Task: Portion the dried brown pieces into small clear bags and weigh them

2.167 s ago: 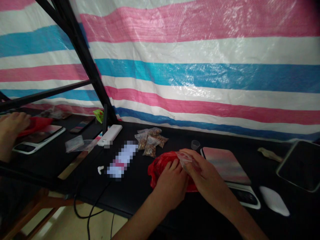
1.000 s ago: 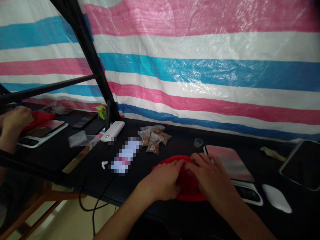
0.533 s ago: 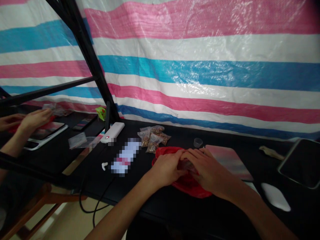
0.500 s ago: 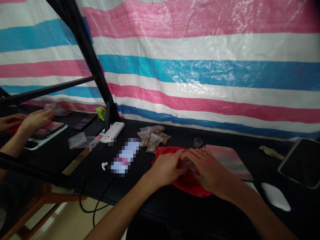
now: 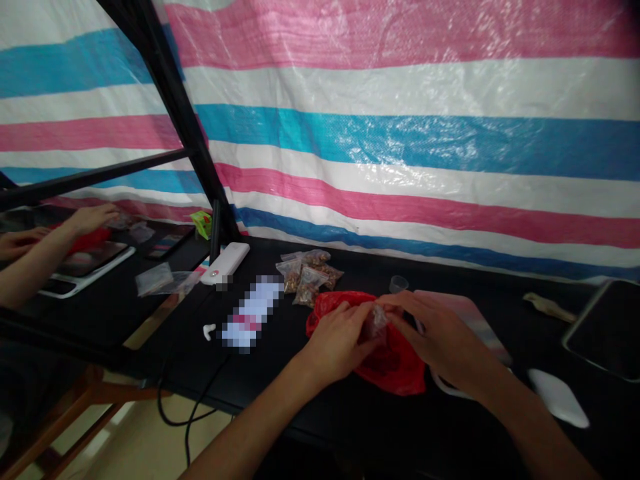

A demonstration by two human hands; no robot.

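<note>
Red plastic bag | crumpled on black tabletop | left hand: fingers clenched on it | right hand: fingers pinching small clear bag above it | both soft, light, slippery; best held by their edges

Pixelated pkg unreadable; small bag half hidden by fingers.

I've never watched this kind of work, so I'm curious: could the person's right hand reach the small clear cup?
Probably yes. The right hand is close to the small clear cup, with nothing apparent between its fingers and the cup. It pinches a small clear bag, though, and would likely release that first.
</note>
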